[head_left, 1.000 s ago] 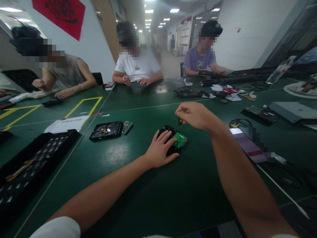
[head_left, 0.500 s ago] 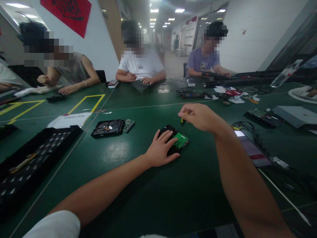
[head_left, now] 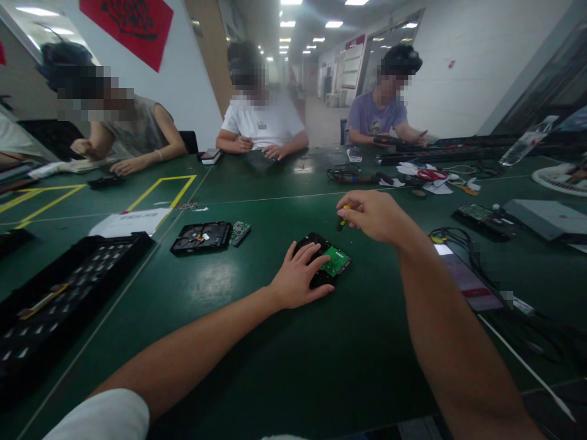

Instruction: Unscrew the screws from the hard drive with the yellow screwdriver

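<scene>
A black hard drive with a green circuit board lies on the green table in front of me. Across its left part rests my left hand, flat with the fingers spread, hiding some of the casing. My right hand is raised just beyond the drive's right side. Its thumb and fingers pinch a small yellow-and-black screwdriver that points downward, apart from the drive; the tip is hard to make out. To the left lie another hard drive and a loose circuit board.
A long black tray stands at the left, near a white paper sheet. At the right are a phone-like screen, cables, another drive and a grey metal box. Several people sit across the table.
My right hand and the screwdriver have shifted slightly to the right, with the fingers turned a little. My left hand stays on the hard drive. The whole view has moved slightly.
</scene>
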`<state>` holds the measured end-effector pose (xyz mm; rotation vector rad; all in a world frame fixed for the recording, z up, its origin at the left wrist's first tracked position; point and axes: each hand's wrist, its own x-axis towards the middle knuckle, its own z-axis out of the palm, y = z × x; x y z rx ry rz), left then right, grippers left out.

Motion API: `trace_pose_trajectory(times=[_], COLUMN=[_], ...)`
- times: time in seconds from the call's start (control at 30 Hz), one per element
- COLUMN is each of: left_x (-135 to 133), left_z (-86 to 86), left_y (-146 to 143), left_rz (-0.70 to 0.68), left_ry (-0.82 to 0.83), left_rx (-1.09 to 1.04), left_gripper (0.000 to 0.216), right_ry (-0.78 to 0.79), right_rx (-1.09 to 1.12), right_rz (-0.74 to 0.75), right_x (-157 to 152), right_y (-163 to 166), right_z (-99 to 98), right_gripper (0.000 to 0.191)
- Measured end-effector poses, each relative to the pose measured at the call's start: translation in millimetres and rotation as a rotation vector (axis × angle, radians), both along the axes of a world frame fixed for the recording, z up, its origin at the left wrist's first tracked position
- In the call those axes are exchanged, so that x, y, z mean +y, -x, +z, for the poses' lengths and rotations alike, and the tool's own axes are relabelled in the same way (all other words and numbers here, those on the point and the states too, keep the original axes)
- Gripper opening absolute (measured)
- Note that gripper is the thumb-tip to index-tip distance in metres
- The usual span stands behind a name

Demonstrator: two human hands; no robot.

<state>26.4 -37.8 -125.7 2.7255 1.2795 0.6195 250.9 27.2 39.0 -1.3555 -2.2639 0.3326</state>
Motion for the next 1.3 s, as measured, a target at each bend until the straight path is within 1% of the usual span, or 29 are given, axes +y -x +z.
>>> trace_pose_trajectory(times=[0.07,0.13,0.27,0.37,0.47,0.6,0.77,0.87,0.97,1.03,1.1,1.2,1.3], left_x=[0,0,-1,-1,-1,-1,-1,-2,-2,-2,-2,-2,-2], left_z=[0.0,-0.1,0.3,0.6,0.4,-0.5,0.4,1.2,1.3,1.0,1.0,1.6,2.9], left_y=[0,-1,-2,-2,-1,-2,-2,-2,-2,-2,-2,-2,-2], left_rz=[-0.002,0.002,0.004,0.004,0.002,0.007,0.013,0.013,0.014,0.015,0.014,0.011,0.013], left_ry=[0.002,0.003,0.005,0.006,0.010,0.008,0.012,0.013,0.017,0.018,0.017,0.015,0.016], left_rx=[0.004,0.008,0.009,0.007,0.014,0.022,0.023,0.023,0.023,0.024,0.027,0.031,0.028], left_gripper=[0.075,0.074,0.072,0.072,0.073,0.073,0.072,0.072,0.073,0.073,0.073,0.073,0.073], right_ry=[0.029,0.014,-0.024,-0.054,-0.086,-0.042,-0.039,-0.037,-0.047,-0.054,-0.041,-0.018,-0.038], right_rx=[-0.015,-0.030,-0.019,-0.061,-0.093,-0.105,-0.061,-0.073,-0.090,-0.088,-0.067,-0.056,-0.082], right_rz=[0.014,-0.002,-0.010,-0.003,-0.067,-0.140,-0.040,-0.015,0.033,0.059,0.050,-0.024,-0.045], right_x=[-1,-2,-4,-2,2,2,-2,-2,-2,-3,-4,-5,-4], right_y=[0,0,3,5,8,10,8,9,10,10,10,9,10], right_z=[0.6,0.8,-0.8,-3.4,-5.4,-4.4,-1.8,-1.1,-0.4,-0.2,-0.6,-1.7,-1.7], right_gripper=[0.022,0.026,0.018,0.020,0.021,0.021,0.019,0.022,0.019,0.021,0.023,0.026,0.020])
